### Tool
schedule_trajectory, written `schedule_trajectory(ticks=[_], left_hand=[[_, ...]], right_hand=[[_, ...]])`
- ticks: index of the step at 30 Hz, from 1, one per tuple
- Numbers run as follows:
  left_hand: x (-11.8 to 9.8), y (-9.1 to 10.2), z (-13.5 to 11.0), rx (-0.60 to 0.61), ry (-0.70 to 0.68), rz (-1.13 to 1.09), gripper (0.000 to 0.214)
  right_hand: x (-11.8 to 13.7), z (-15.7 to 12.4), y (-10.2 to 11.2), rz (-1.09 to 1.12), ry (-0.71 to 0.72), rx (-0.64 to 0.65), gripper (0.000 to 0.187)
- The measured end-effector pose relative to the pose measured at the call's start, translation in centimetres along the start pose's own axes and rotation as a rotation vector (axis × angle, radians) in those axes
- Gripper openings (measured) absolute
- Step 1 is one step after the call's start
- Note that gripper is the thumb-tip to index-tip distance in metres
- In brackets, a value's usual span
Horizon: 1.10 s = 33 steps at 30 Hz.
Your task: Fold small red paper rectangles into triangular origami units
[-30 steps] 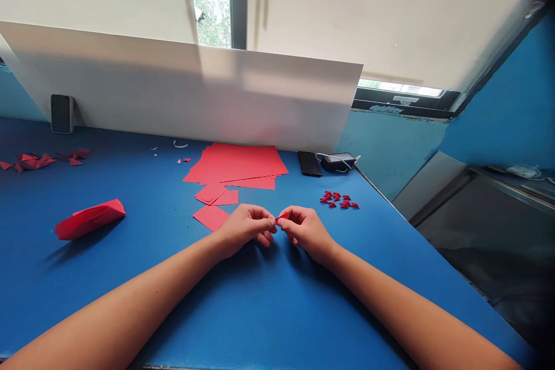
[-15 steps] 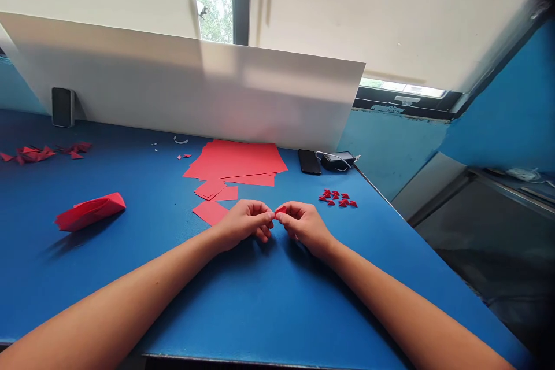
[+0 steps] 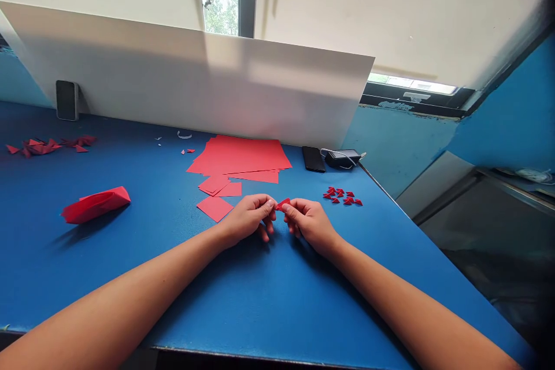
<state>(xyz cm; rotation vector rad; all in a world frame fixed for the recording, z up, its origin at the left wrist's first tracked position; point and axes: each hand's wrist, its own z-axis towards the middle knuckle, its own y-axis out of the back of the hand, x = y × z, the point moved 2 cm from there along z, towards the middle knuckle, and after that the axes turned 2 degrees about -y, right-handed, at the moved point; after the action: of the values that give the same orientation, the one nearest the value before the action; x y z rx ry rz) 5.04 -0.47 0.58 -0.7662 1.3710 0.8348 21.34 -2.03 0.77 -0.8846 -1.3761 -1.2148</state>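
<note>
My left hand (image 3: 250, 217) and my right hand (image 3: 309, 221) meet at the middle of the blue table (image 3: 260, 300), fingers pinched together. Between their fingertips is a small folded red paper piece (image 3: 282, 204), held by both hands just above the table. A small red paper rectangle (image 3: 214, 208) lies just left of my left hand. Several tiny folded red triangles (image 3: 342, 196) lie right of my right hand.
A stack of red paper sheets (image 3: 240, 157) lies behind the hands. A larger folded red paper shape (image 3: 96, 204) sits at left, red scraps (image 3: 47, 145) at far left. A black phone (image 3: 313, 158) and a charger (image 3: 342, 157) lie by the white board (image 3: 195, 81). Another phone (image 3: 67, 100) leans there.
Both hands stay pinched on the small red piece, which has turned slightly between the fingertips. The view has shifted a little, so everything sits slightly higher and to the right.
</note>
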Motion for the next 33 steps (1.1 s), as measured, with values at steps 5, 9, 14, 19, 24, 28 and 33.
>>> schedule_trajectory(ticks=[5, 9, 14, 19, 24, 28, 33], left_hand=[[0.2, 0.2, 0.0, 0.037, 0.025, 0.032, 0.035], [0.6, 0.3, 0.1, 0.026, 0.008, 0.08, 0.033], [0.7, -0.4, 0.0, -0.066, -0.043, 0.094, 0.03], [0.2, -0.9, -0.4, -0.071, -0.016, -0.004, 0.029], [0.3, -0.3, -0.3, 0.036, 0.053, -0.131, 0.03], [0.9, 0.1, -0.3, 0.104, 0.061, -0.066, 0.032], [1.1, 0.2, -0.3, 0.158, 0.07, -0.025, 0.03]], right_hand=[[-0.6, 0.1, 0.1, -0.083, 0.02, 0.023, 0.033], [-0.7, 0.1, 0.1, -0.107, 0.072, 0.053, 0.032], [-0.1, -0.3, -0.3, -0.082, 0.113, 0.052, 0.029], [0.2, -0.4, -0.2, -0.093, 0.105, 0.018, 0.031], [-0.1, -0.1, 0.3, -0.062, 0.06, 0.045, 0.029], [0.0, 0.0, 0.4, -0.02, -0.018, 0.081, 0.03], [0.3, -0.1, 0.4, -0.015, -0.059, 0.121, 0.032]])
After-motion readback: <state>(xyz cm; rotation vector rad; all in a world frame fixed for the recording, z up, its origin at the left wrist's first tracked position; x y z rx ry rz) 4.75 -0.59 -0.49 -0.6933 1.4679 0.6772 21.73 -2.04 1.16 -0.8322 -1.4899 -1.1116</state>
